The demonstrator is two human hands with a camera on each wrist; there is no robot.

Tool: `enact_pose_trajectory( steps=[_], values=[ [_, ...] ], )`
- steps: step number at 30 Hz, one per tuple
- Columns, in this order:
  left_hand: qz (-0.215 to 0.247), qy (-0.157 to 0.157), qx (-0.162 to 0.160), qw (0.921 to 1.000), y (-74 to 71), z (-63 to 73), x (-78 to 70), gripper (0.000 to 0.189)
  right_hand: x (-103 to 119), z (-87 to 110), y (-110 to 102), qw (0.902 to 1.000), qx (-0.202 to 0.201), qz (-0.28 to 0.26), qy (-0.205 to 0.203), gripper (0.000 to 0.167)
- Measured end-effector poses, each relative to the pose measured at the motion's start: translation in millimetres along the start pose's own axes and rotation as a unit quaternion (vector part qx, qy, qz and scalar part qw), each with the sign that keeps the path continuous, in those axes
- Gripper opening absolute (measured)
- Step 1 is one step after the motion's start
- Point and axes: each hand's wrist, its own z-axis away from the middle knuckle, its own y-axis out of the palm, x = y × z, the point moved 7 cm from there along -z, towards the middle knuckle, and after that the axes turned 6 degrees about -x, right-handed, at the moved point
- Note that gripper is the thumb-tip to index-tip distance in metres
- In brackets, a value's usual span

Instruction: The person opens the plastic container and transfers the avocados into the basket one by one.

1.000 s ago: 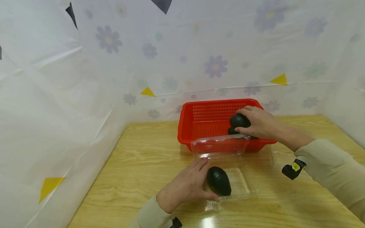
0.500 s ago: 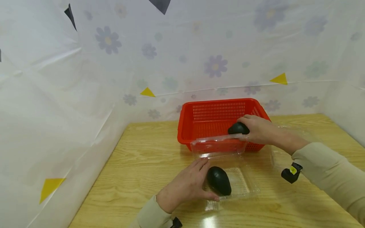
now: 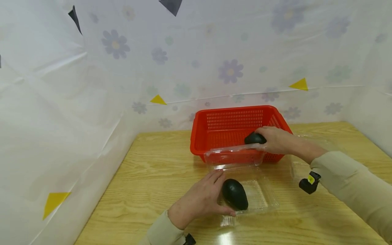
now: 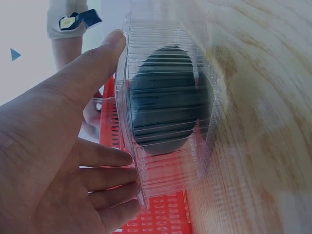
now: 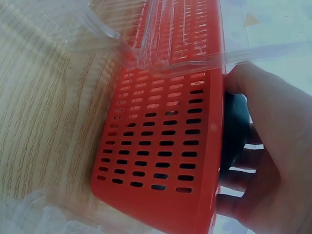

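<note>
My left hand (image 3: 203, 197) rests along the left rim of an open clear plastic clamshell box (image 3: 260, 195), its thumb and fingers spread apart at the edge. Inside that box lies a dark green avocado (image 3: 235, 194), visible through the ribbed wall in the left wrist view. Over the near right part of the red basket (image 3: 196, 136), my right hand (image 3: 277, 140) grips another dark avocado (image 3: 255, 138). Its fingers are partly hidden by the basket rim in the right wrist view. Dark shapes (image 5: 163, 153) show through the basket's slots.
The box's raised clear lid (image 3: 235, 156) stands against the basket's front wall. More clear plastic packaging (image 3: 301, 168) lies right of the basket, under the right forearm. Wood-grain table (image 3: 147, 170) spreads to the left; a flowered white sheet (image 3: 183, 61) hangs behind.
The right hand has lowered with its avocado deeper into the basket, most of it in the first half second. The left hand and the boxed avocado have stayed put.
</note>
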Motion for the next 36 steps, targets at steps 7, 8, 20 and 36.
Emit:
enact_pose_trajectory(
  steps=[7,8,20,36],
  values=[
    [-0.005,0.005,-0.006,1.0000,-1.1,0.2,-0.1,0.109,5.2,-5.5,6.7,0.9994,0.009,-0.025,-0.025,0.048],
    [-0.006,0.007,-0.009,0.9999,-1.6,0.3,-0.3,0.109,6.7,-5.9,7.3,0.9991,0.013,-0.031,-0.026,0.048],
    [-0.004,0.010,-0.010,0.9999,-2.6,1.5,-1.0,0.108,17.5,-10.9,16.2,0.9954,0.029,-0.068,-0.061,0.041],
    [-0.004,0.005,-0.004,1.0000,-1.2,0.6,-0.4,0.109,12.9,-9.4,26.3,0.9926,0.069,-0.039,-0.093,0.042]
  ],
)
